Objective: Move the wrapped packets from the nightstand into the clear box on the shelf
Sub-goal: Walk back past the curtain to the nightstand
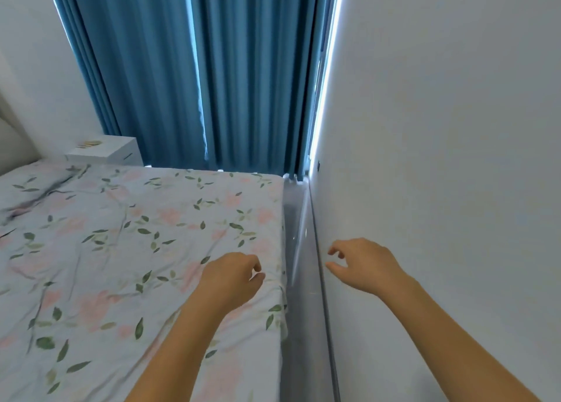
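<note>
A white nightstand (121,154) stands far off at the left, beyond the bed and in front of the blue curtain. On its top lie small pale golden packets (89,143), too small to count. My left hand (232,277) hovers over the bed's right edge, fingers loosely curled, holding nothing. My right hand (362,265) is raised beside the white wall, fingers bent and apart, empty. Neither the clear box nor the shelf is in view.
A bed with a floral sheet (121,249) fills the left and middle. A narrow grey floor strip (299,249) runs between the bed and the white wall (440,158) on the right. Blue curtains (212,82) hang at the far end.
</note>
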`<state>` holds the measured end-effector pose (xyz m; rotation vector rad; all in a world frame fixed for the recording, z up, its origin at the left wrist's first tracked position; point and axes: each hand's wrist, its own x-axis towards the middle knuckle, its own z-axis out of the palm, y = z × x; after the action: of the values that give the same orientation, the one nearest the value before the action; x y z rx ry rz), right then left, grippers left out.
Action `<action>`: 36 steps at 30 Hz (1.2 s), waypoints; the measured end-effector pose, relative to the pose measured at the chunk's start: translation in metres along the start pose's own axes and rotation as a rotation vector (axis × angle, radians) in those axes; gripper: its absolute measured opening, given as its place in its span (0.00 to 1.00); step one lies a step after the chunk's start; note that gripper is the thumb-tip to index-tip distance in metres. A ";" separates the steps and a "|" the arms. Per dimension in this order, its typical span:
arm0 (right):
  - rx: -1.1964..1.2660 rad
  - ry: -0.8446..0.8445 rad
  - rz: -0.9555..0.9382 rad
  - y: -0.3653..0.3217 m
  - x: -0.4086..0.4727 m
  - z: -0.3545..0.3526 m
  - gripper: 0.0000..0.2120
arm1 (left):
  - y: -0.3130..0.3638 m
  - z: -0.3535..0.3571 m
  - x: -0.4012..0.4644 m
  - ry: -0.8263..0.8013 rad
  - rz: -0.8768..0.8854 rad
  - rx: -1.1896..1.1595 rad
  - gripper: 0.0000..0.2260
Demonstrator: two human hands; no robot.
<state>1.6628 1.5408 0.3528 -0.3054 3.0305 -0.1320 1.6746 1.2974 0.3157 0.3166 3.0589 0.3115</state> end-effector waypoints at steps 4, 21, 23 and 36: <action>0.029 -0.009 0.051 0.053 0.011 0.006 0.19 | 0.038 0.007 0.046 -0.067 0.027 0.074 0.16; 0.167 -0.015 0.078 0.173 0.237 0.040 0.26 | 0.048 0.032 0.331 -0.171 0.023 0.156 0.22; 0.184 -0.021 0.062 0.184 0.297 0.042 0.26 | 0.031 0.034 0.385 -0.168 0.006 0.149 0.23; 0.160 -0.015 0.022 0.236 0.637 -0.012 0.22 | -0.056 -0.002 0.696 -0.080 -0.078 0.136 0.19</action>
<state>0.9945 1.6425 0.2887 -0.2575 2.9840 -0.3671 0.9834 1.3880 0.2855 0.2094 3.0098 0.0847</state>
